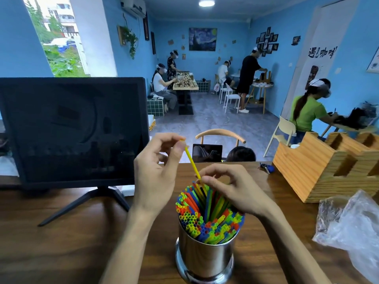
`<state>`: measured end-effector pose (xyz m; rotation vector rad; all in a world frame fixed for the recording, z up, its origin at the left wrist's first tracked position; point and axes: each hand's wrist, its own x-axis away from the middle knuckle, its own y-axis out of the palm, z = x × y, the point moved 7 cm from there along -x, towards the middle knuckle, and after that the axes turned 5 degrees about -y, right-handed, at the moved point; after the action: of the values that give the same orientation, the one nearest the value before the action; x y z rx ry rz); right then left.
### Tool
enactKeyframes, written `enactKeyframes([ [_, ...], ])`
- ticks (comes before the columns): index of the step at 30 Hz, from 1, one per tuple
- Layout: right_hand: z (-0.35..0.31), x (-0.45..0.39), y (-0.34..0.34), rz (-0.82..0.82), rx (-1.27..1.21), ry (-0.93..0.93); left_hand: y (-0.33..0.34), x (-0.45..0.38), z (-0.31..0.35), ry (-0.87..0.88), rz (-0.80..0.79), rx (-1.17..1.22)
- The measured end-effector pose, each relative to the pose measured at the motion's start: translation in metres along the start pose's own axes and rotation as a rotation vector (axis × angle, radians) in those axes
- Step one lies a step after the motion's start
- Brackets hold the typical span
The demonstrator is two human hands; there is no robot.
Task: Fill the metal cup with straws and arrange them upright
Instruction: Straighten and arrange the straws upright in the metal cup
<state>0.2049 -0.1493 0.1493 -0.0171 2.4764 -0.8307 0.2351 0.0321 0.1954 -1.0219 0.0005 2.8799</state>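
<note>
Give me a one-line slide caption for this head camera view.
Both hands, left hand and right hand, guide one yellow straw into a straw-packed metal cup.

The only writing I can read is on the white wall panel [322, 64], up and to the right of the wooden organizer [320, 171]: black brush characters [322, 53], "遇" first, then what looks like "咖啡", the last one partly blurred. My monitor [73, 130], left of that organizer, shows no legible text.
</note>
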Motion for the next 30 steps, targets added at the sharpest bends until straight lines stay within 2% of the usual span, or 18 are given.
enactKeyframes([
  [2, -0.001, 0.002, -0.01, 0.067, -0.065, -0.007, -0.014, -0.001, 0.003, 0.028, 0.084, 0.046],
  [4, 0.0, 0.004, -0.017, 0.063, -0.163, 0.019, -0.025, -0.002, 0.003, 0.033, 0.141, 0.107],
  [9, 0.001, 0.002, -0.006, -0.009, -0.069, 0.02, -0.029, -0.001, -0.003, -0.041, 0.204, 0.276],
  [15, 0.008, 0.008, -0.026, 0.194, -0.482, 0.106, -0.029, 0.0, -0.025, -0.156, 0.18, 0.137],
  [19, 0.018, 0.009, -0.042, 0.393, -0.665, 0.15, -0.022, 0.004, -0.043, -0.287, 0.019, 0.043],
  [22, 0.023, 0.01, -0.054, 0.554, -0.78, 0.152, -0.01, 0.009, -0.053, -0.368, -0.243, -0.107],
  [25, 0.019, 0.007, -0.058, 0.575, -0.722, 0.06, 0.006, 0.021, -0.059, -0.404, -0.551, -0.31],
  [26, 0.017, 0.006, -0.057, 0.555, -0.686, 0.035, 0.01, 0.024, -0.059, -0.416, -0.605, -0.335],
  [28, 0.008, 0.005, -0.053, 0.508, -0.572, 0.018, 0.011, 0.023, -0.058, -0.411, -0.572, -0.352],
  [30, -0.001, 0.005, -0.047, 0.445, -0.404, -0.006, 0.008, 0.015, -0.056, -0.364, -0.433, -0.399],
])
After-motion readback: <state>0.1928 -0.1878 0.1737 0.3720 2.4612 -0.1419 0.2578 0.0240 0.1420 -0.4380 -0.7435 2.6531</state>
